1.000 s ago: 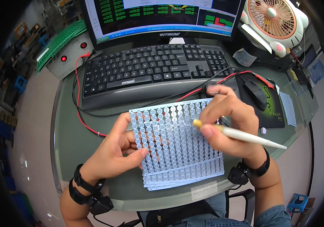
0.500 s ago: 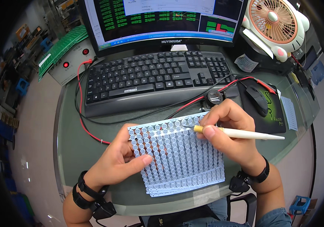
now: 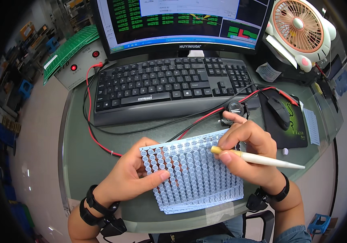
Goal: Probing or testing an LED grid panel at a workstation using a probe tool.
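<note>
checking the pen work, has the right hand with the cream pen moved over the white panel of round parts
Yes: the right hand slid from the white panel's upper middle toward its upper right corner.

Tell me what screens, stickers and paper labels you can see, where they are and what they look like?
Computer screen: behind the keyboard, wide black frame, green blocks on dark with a white window on top.
White slip: right of the black mouse mat, a narrow upright strip with fine print.
White tag: below the fan, a small tilted rectangle.
White sticker: on the green board at far left, a slim strip.
</note>
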The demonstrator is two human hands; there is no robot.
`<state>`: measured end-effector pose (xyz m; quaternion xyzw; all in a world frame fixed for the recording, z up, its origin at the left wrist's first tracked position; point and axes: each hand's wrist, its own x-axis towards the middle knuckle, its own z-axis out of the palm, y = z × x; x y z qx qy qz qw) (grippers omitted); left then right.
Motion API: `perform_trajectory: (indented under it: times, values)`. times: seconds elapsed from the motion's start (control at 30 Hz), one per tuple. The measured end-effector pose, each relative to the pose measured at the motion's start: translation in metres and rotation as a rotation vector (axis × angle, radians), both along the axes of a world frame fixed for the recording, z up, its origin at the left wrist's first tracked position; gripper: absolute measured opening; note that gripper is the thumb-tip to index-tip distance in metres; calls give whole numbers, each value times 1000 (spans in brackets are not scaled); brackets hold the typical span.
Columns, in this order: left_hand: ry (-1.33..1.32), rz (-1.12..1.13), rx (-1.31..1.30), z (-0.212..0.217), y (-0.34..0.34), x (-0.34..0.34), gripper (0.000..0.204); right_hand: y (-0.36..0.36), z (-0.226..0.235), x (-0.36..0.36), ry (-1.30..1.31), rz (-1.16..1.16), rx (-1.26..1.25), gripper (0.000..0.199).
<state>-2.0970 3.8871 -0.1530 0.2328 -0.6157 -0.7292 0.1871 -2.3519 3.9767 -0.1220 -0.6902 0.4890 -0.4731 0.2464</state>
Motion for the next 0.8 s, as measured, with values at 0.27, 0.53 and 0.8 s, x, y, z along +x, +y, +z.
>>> perform_trajectory:
  times: [0.27, 0.53, 0.8]
  values:
    - [-14, 46, 96, 6, 1, -5, 41, -4, 2, 14, 252, 64, -113, 17]
    - [18, -12, -6, 1, 0, 0, 44, -3, 0, 21, 207, -12, -109, 23]
    - [36, -21, -2, 4, 2, 1, 46, -1, 6, 20, 167, -5, -62, 21]
